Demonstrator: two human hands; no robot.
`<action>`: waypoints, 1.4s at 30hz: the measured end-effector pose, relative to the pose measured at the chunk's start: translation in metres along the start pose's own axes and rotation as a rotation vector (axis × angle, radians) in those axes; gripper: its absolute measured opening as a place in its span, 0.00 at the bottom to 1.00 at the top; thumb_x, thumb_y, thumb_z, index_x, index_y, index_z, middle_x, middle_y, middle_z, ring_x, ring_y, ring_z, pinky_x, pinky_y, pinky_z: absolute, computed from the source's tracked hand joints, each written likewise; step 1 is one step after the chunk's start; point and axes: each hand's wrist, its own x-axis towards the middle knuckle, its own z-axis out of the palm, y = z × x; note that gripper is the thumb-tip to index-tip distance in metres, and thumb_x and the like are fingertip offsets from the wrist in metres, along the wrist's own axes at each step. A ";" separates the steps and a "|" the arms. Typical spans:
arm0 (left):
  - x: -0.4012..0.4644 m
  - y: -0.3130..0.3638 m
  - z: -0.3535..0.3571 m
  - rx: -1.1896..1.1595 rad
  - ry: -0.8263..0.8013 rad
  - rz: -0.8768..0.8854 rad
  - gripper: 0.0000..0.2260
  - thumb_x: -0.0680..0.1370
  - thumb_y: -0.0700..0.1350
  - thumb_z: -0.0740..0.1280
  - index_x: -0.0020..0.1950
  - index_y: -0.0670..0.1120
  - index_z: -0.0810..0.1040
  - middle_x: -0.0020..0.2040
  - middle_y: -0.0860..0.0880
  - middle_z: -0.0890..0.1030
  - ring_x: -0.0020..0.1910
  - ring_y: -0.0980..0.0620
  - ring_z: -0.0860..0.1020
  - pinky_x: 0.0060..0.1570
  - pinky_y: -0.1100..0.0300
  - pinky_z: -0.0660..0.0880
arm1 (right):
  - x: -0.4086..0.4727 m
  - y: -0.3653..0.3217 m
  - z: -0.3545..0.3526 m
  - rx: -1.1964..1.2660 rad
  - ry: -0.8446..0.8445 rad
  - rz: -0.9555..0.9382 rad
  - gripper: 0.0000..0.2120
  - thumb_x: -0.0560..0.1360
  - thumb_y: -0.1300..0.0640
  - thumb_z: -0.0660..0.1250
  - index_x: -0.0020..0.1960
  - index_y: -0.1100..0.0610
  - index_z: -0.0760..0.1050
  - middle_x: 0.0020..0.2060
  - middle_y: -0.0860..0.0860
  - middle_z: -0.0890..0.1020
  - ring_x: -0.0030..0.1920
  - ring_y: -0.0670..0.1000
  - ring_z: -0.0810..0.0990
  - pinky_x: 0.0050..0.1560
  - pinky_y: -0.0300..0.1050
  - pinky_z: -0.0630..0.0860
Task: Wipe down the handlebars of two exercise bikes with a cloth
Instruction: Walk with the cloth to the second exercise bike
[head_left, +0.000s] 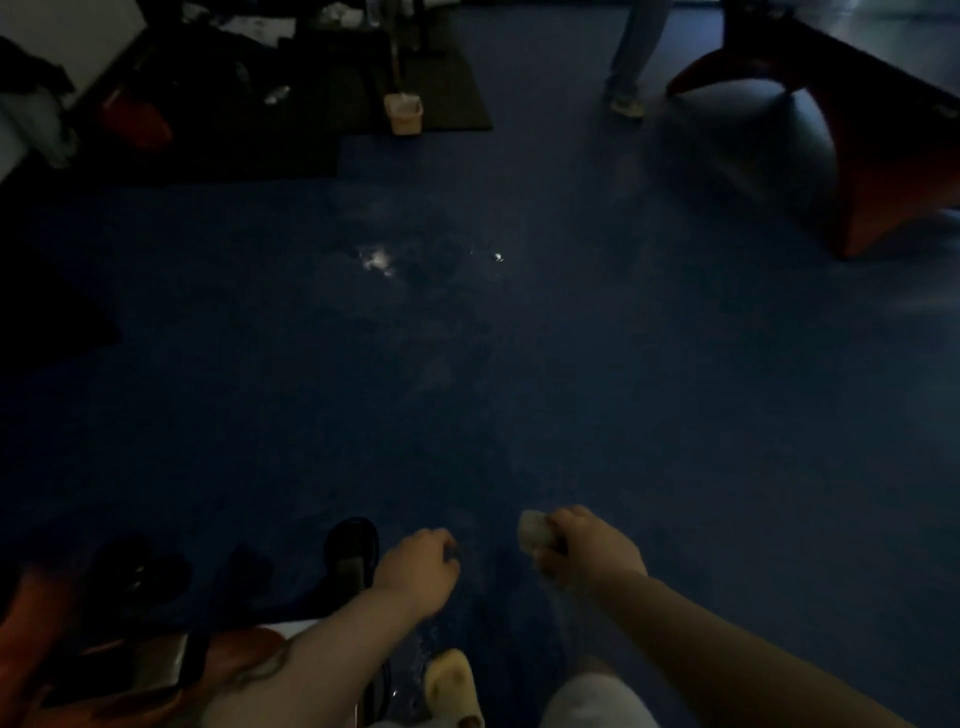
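The scene is very dark. My right hand (589, 553) sits low in the middle and grips a small pale cloth (534, 530), bunched at the fingers. My left hand (418, 566) is beside it with its fingers curled. A dark bit shows at the fingertips, and I cannot tell whether the hand holds anything. Just left of that hand stands a black looped handlebar (352, 545) of an exercise bike with an orange-red frame (244, 649) at the lower left. A second red-framed machine (883, 171) stands at the upper right, apart from both hands.
Blue floor (519, 364) fills the middle, with a shiny wet patch (379, 258). A dark mat with a small pale bin (403, 111) and clutter lies at the back left. Another person's leg (631, 57) stands at the back. My pale shoe (451, 686) is at the bottom.
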 end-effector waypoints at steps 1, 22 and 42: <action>0.009 0.003 -0.008 -0.012 -0.002 -0.017 0.16 0.80 0.48 0.58 0.66 0.49 0.72 0.65 0.49 0.74 0.61 0.50 0.74 0.61 0.55 0.72 | 0.013 -0.003 -0.010 -0.005 -0.004 -0.011 0.17 0.75 0.43 0.63 0.61 0.47 0.70 0.58 0.47 0.73 0.54 0.51 0.76 0.49 0.45 0.73; 0.149 0.015 -0.147 -0.548 0.429 -0.629 0.13 0.76 0.47 0.60 0.59 0.50 0.77 0.60 0.51 0.79 0.58 0.50 0.77 0.58 0.57 0.73 | 0.330 -0.157 -0.150 -0.416 -0.283 -0.745 0.17 0.77 0.46 0.61 0.63 0.51 0.70 0.60 0.49 0.72 0.58 0.50 0.75 0.54 0.46 0.75; 0.184 -0.150 -0.289 -0.763 0.676 -0.999 0.11 0.78 0.47 0.58 0.56 0.46 0.76 0.55 0.50 0.79 0.53 0.51 0.78 0.52 0.58 0.75 | 0.449 -0.441 -0.115 -0.437 -0.426 -1.155 0.19 0.76 0.42 0.61 0.63 0.49 0.70 0.58 0.46 0.73 0.54 0.46 0.74 0.50 0.42 0.73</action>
